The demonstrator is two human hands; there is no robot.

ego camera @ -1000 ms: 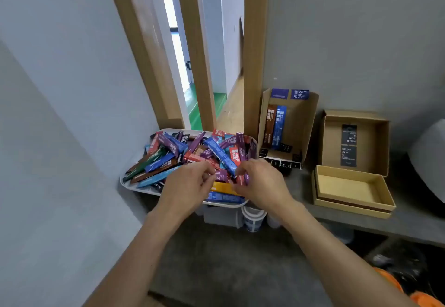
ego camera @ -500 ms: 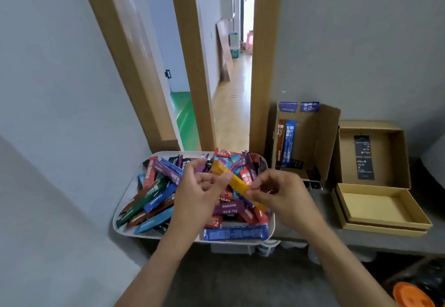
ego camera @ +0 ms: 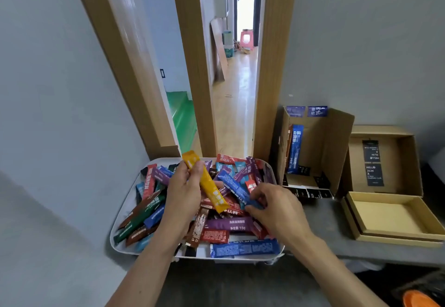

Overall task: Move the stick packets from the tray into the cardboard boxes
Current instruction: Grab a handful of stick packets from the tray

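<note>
Grey table (ego camera: 322, 234) beside an open doorway. Tray (ego camera: 131, 198): heaped with stick packets (ego camera: 226, 225), so most of the job remains. Tall cardboard box (ego camera: 337, 143): two packets (ego camera: 295, 149) stand inside. Flat cardboard box (ego camera: 390, 217): none visible. Hands: left hand (ego camera: 183, 193) grips an orange packet (ego camera: 207, 184) above the heap; right hand (ego camera: 277, 208) pinches a blue packet (ego camera: 234, 188) lying on it. Route to both boxes looks unobstructed.

Both bare forearms (ego camera: 149, 263) are reaching forward. The left hand (ego camera: 184, 193) is gripping an orange packet (ego camera: 209, 186), tilting it up; the right hand (ego camera: 277, 208) is pinching a blue packet (ego camera: 232, 185), palm down.
</note>
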